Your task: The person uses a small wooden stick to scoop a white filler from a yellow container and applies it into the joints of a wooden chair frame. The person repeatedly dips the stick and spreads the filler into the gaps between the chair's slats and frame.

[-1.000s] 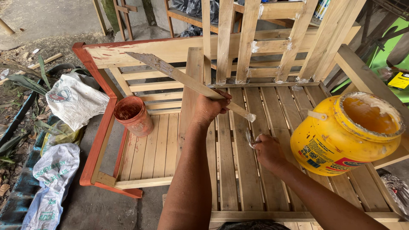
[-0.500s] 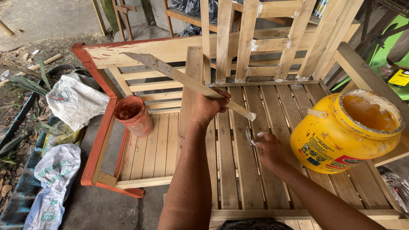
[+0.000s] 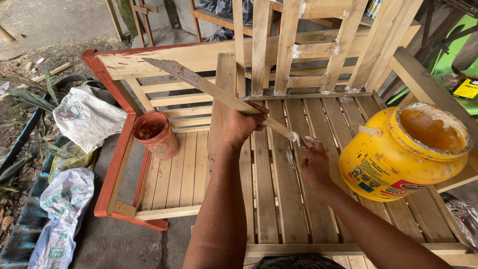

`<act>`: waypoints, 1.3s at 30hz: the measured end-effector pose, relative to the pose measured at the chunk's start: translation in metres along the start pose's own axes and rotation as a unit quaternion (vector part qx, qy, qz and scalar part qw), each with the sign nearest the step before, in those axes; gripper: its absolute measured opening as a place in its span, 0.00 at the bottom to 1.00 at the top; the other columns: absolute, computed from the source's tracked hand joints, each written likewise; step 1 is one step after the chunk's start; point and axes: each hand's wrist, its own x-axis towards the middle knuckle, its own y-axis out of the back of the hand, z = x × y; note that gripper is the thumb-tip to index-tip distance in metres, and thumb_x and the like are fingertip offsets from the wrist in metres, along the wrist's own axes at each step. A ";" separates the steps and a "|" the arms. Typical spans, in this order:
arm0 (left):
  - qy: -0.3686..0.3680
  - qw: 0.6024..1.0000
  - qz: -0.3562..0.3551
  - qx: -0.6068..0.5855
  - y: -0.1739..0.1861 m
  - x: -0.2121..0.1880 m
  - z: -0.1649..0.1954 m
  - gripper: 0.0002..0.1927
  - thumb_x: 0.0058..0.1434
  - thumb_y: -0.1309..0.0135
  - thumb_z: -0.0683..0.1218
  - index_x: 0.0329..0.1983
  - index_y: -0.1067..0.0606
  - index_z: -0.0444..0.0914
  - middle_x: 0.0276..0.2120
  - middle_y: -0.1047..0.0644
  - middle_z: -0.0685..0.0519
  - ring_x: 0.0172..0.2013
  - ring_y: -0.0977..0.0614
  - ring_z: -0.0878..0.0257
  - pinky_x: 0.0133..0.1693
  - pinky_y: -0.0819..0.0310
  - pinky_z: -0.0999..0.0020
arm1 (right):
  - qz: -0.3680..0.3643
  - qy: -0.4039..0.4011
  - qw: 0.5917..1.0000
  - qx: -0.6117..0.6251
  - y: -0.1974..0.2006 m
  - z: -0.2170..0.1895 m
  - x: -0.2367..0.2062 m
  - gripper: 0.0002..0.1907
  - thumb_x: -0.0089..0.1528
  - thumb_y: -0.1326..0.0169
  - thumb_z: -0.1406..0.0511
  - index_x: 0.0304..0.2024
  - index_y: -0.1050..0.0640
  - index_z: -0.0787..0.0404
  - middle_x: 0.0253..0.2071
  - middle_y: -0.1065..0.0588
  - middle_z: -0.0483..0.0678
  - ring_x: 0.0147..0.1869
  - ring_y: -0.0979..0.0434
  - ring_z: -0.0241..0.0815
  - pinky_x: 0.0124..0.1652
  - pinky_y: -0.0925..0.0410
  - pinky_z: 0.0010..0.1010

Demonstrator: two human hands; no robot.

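yellow tub [image 3: 398, 154] with blue-red label [image 3: 371, 179] at right, printed white sacks [image 3: 87, 117] at left

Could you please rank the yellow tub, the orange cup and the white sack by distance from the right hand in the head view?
From the right hand:
1. Yellow tub, just to its right on the slats.
2. Orange cup, well to the left, beyond the left hand.
3. White sack, farthest left, on the ground outside the red frame.
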 end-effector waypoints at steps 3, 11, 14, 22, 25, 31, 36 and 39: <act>-0.016 1.000 0.005 -0.014 0.001 0.002 -0.003 0.06 0.55 0.39 0.33 0.36 0.18 0.31 0.31 0.17 0.47 0.28 0.16 0.62 0.28 0.17 0.69 | 0.008 -0.022 0.996 0.087 0.001 0.003 -0.014 0.22 0.55 0.55 0.76 0.49 0.20 0.63 0.61 0.29 0.52 0.62 0.26 0.49 0.60 0.32 0.38; -0.024 0.999 0.005 -0.030 0.002 0.002 -0.006 0.05 0.56 0.39 0.34 0.36 0.18 0.31 0.31 0.18 0.47 0.27 0.16 0.62 0.28 0.18 0.70 | -0.075 0.012 0.994 -0.081 -0.002 0.013 -0.030 0.14 0.53 0.46 0.73 0.35 0.14 0.55 0.55 0.24 0.43 0.63 0.29 0.47 0.58 0.38 0.42; -0.021 0.999 0.001 -0.035 0.001 0.002 -0.005 0.06 0.55 0.39 0.33 0.36 0.18 0.31 0.31 0.18 0.47 0.27 0.16 0.62 0.27 0.17 0.69 | -0.103 0.019 0.989 -0.101 0.000 0.012 -0.033 0.16 0.51 0.46 0.73 0.36 0.13 0.53 0.56 0.24 0.43 0.63 0.30 0.47 0.59 0.39 0.42; -0.003 1.000 0.005 -0.019 0.000 0.002 -0.002 0.06 0.55 0.39 0.33 0.36 0.18 0.31 0.31 0.17 0.46 0.28 0.15 0.62 0.28 0.16 0.70 | -0.111 0.014 0.987 -0.119 0.009 0.017 -0.031 0.12 0.55 0.46 0.72 0.36 0.14 0.54 0.56 0.24 0.41 0.66 0.30 0.42 0.61 0.40 0.40; -0.010 1.000 0.004 -0.028 0.000 0.000 -0.004 0.06 0.55 0.39 0.33 0.36 0.18 0.31 0.32 0.17 0.46 0.27 0.16 0.61 0.27 0.16 0.70 | -0.126 0.034 0.984 -0.122 0.007 0.016 -0.028 0.22 0.52 0.47 0.75 0.46 0.15 0.54 0.58 0.26 0.45 0.65 0.31 0.45 0.59 0.40 0.41; -0.029 0.999 -0.002 -0.038 0.002 0.004 -0.007 0.06 0.55 0.39 0.33 0.36 0.18 0.30 0.31 0.18 0.46 0.27 0.16 0.61 0.27 0.17 0.69 | -0.219 0.022 0.961 -0.167 0.012 0.016 -0.038 0.23 0.52 0.45 0.73 0.45 0.14 0.47 0.59 0.29 0.44 0.67 0.36 0.46 0.64 0.43 0.44; -0.024 0.999 -0.004 -0.036 0.002 0.006 -0.010 0.06 0.55 0.39 0.33 0.36 0.18 0.31 0.31 0.17 0.46 0.27 0.16 0.61 0.28 0.17 0.69 | -0.199 0.041 0.966 -0.160 0.015 0.020 -0.049 0.20 0.52 0.46 0.73 0.41 0.13 0.47 0.60 0.29 0.43 0.66 0.36 0.46 0.63 0.42 0.45; -0.014 1.000 -0.004 -0.023 0.002 0.004 -0.009 0.06 0.54 0.39 0.33 0.36 0.18 0.31 0.31 0.17 0.47 0.28 0.15 0.62 0.28 0.16 0.69 | -0.182 0.041 0.972 -0.144 0.013 0.021 -0.052 0.19 0.52 0.45 0.72 0.40 0.13 0.48 0.58 0.28 0.42 0.65 0.35 0.46 0.62 0.42 0.45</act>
